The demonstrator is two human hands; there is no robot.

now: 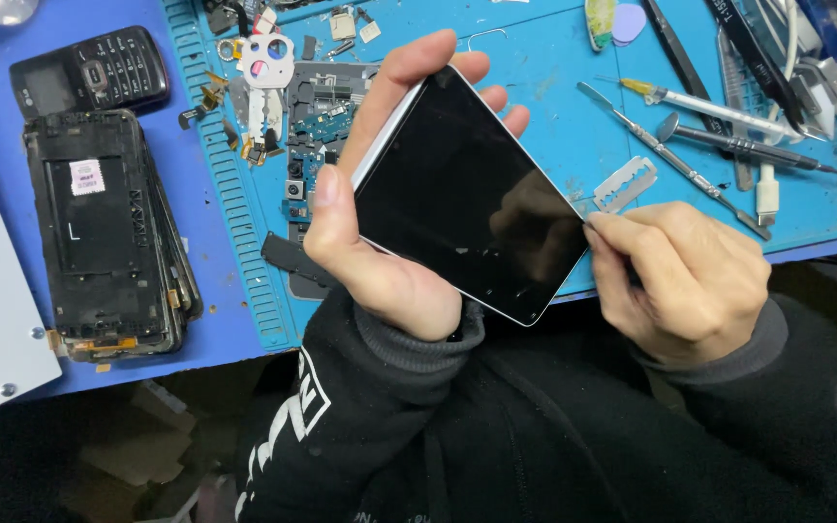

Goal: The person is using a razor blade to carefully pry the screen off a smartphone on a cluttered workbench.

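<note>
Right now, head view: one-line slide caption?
Left hand grips a dark-screened smartphone while the right hand fingers work its edge above a blue repair mat.

I see left hand gripping the smartphone screen-up; right hand pinches its 3 o'clock corner. Razor blade lies at 1 o'clock.

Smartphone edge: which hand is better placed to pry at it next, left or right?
Right, probably. The right hand has pinched fingertips already at the smartphone edge, beside the razor blade. The left hand wraps the phone, holding it up above the blue mat.
</note>
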